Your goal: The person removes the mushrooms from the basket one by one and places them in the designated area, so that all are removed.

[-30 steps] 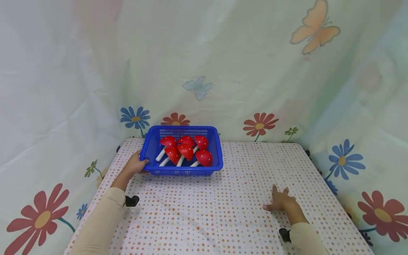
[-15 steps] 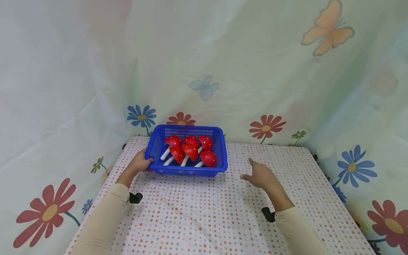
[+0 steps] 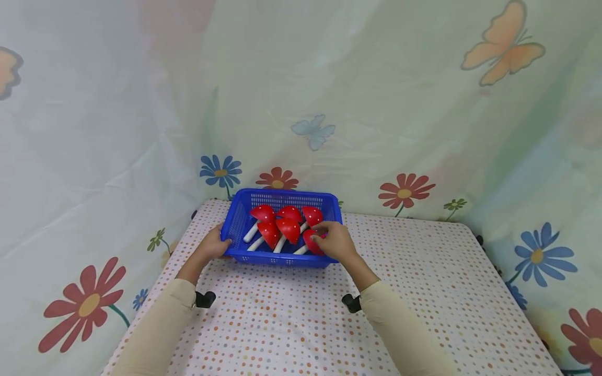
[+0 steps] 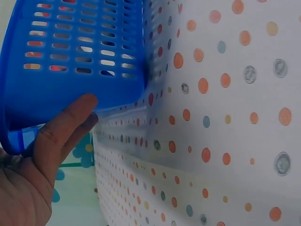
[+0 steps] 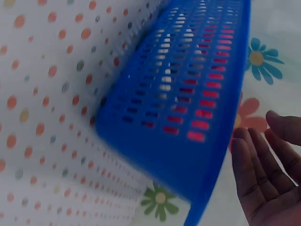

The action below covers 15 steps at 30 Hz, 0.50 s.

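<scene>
A blue plastic basket (image 3: 282,259) stands at the back of the table, with several red-capped, white-dotted toy mushrooms (image 3: 288,230) lying in it. My left hand (image 3: 211,244) grips its left front corner; in the left wrist view the fingers lie against the basket's outer wall (image 4: 117,89) below the rim. Over the right front corner hovers my right hand (image 3: 339,243), its fingers reaching above the nearest toy mushroom (image 3: 311,241) and partly hiding it. In the right wrist view the right hand's fingers (image 5: 244,174) are loosely bent, apart from the thumb, with nothing between them.
The table has a white dotted cloth (image 3: 282,324). Behind it hangs a pale curtain (image 3: 367,104) printed with flowers and butterflies, which also runs along both sides.
My right hand has moved left and forward from the right part of the table to above the basket. My left hand keeps its grip on the basket. The head view has turned slightly left.
</scene>
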Available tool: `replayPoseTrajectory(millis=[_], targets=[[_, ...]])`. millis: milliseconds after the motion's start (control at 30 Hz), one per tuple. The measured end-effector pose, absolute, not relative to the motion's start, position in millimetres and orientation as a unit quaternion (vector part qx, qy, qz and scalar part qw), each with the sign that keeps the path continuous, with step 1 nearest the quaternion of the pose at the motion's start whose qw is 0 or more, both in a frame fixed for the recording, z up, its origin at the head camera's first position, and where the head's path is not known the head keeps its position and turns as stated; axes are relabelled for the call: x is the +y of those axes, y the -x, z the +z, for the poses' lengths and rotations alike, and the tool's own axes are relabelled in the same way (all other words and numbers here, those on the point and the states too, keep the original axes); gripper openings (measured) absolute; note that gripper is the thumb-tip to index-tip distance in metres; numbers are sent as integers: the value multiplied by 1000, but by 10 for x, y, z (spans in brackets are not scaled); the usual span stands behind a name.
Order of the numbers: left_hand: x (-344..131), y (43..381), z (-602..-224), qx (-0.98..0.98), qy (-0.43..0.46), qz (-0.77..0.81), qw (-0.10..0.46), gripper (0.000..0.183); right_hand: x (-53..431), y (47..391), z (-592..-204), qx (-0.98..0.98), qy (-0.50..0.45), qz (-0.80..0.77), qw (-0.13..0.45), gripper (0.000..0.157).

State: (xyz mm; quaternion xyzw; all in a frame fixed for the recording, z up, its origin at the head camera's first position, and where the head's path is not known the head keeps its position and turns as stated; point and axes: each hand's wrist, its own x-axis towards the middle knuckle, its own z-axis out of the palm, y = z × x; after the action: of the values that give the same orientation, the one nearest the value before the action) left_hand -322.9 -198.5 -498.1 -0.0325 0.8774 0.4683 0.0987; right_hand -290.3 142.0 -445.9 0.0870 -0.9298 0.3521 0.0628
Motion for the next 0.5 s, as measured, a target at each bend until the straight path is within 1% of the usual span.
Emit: replayPoseTrajectory(millis=[133, 233, 400, 500], targets=[[-1997, 3189, -5002, 882, 34, 461, 93, 64, 1179, 2974, -4524, -925, -100, 364, 48, 26], [-1998, 3192, -5007, 888, 30, 451, 85, 62, 1022, 3031, -4563, -926, -101, 364, 24, 32], [-1977, 3218, -5005, 885, 34, 456, 85, 62, 856, 3150, -4634, -932, -67, 356, -9, 41], [-1969, 3220, -5003, 894, 36, 440, 79, 61, 808, 3211, -4692, -935, -54, 350, -10, 45]])
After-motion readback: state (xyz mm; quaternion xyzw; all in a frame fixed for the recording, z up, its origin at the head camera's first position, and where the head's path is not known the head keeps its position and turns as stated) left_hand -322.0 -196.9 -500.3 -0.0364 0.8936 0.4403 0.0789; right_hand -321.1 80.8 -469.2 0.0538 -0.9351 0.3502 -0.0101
